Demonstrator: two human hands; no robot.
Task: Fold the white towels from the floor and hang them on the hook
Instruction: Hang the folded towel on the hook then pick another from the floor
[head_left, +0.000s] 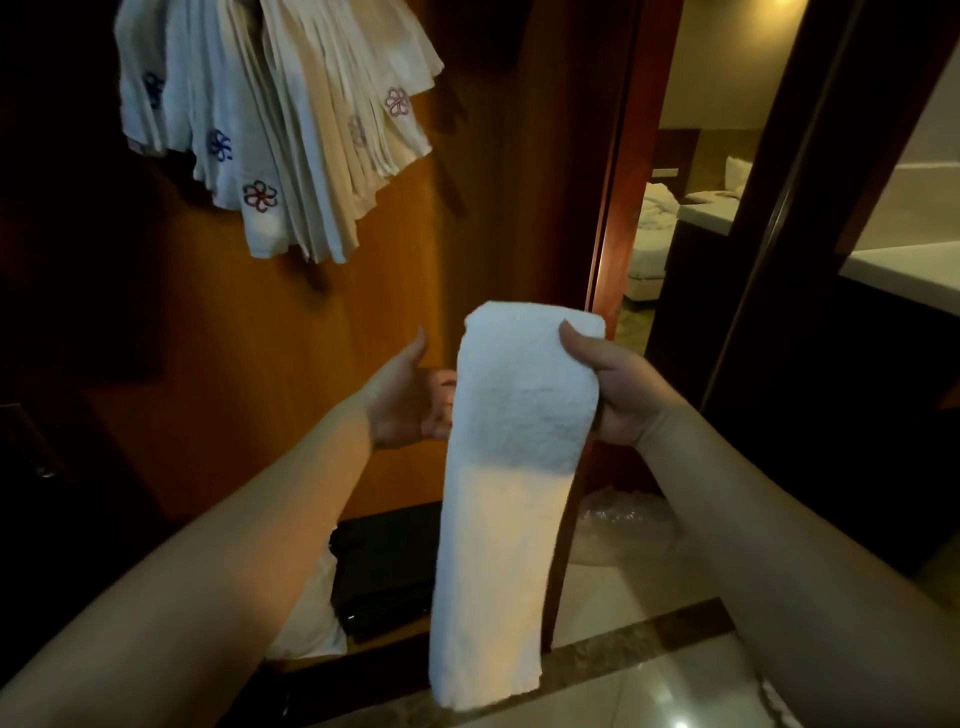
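Folded white towel (511, 467) hangs as a long strip in front of the wooden door (363, 312). Right hand (618, 389) pinches its top right edge, thumb on the front, fingers hidden behind. Left hand (410, 400) open just left of towel, fingers loosely curled toward its edge. Hung towels (270, 114) bunch high on the door, upper left of the strip.

Dim, warm amber light; left side in deep shadow; glare on glossy floor (675, 696); wide-angle bending at edges; slight softness.
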